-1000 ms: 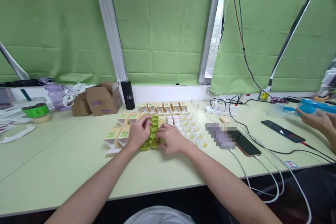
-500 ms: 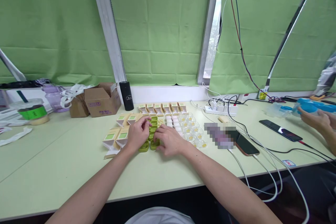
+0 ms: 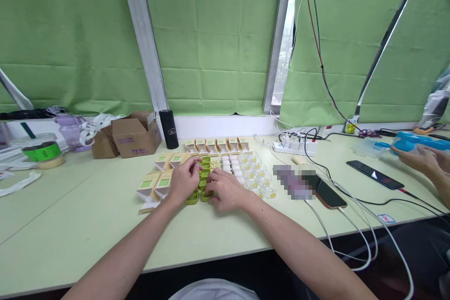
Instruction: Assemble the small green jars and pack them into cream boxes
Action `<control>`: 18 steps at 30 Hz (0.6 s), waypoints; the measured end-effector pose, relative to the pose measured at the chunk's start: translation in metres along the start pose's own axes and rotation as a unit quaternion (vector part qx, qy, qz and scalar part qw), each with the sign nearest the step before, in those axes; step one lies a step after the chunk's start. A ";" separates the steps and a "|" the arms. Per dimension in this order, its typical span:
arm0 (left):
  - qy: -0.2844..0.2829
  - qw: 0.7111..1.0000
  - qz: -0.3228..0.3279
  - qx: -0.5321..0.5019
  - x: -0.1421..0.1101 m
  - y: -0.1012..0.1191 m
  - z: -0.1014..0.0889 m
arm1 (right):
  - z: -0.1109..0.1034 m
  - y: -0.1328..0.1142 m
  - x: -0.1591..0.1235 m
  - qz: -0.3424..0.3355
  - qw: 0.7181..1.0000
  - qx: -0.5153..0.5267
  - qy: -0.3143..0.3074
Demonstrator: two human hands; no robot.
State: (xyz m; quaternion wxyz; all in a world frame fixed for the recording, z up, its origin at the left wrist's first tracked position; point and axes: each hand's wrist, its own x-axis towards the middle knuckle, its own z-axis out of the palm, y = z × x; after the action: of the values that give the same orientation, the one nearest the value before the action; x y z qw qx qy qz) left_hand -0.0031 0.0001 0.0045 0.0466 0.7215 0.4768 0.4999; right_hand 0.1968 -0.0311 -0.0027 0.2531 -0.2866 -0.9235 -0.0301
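Small olive-green plastic boxes (image 3: 192,198) with open tops stand close together in two columns in the middle of the table. My left hand (image 3: 185,180) is at their left side, its fingers curled in against the boxes farther back. From the right, my right hand (image 3: 225,189) has its bent fingertips on the front right green box (image 3: 205,195), and partly covers it. Small beige pieces (image 3: 214,164) lie just beyond the right hand. Beside them are rows of white-pink blocks (image 3: 226,163) and clear cups with yellow centres (image 3: 255,175).
Folded cream cards (image 3: 165,180) with green panels stand left of and behind the boxes. Farther back are a black tumbler (image 3: 169,129) and a cardboard box (image 3: 137,136). Phones (image 3: 328,191), white cables and a power strip (image 3: 295,146) lie right. Another person's hands (image 3: 418,159) hold something blue.
My hands stay almost where they were, with the right fingers slightly shifted at the front green box. The view moves slightly. At far right, the other person's hands shift a little left.
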 end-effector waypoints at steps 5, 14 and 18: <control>0.003 1.000 -0.012 -0.018 0.001 0.000 -0.001 | 0.000 0.002 0.000 -0.006 1.000 -0.002 -0.003; 0.026 0.993 -0.040 -0.112 0.003 0.004 -0.003 | -0.008 0.011 0.001 0.045 0.985 0.045 0.160; 0.013 0.990 -0.016 -0.139 0.002 0.003 0.000 | -0.006 0.015 0.004 0.052 0.969 0.083 0.226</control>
State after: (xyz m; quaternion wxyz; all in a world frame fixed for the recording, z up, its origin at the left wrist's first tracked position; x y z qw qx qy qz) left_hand -0.0010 0.0000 0.0067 0.1484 0.6934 0.4151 0.5700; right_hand 0.2052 -0.0178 0.0031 0.4792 -0.2980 -0.8256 -0.0040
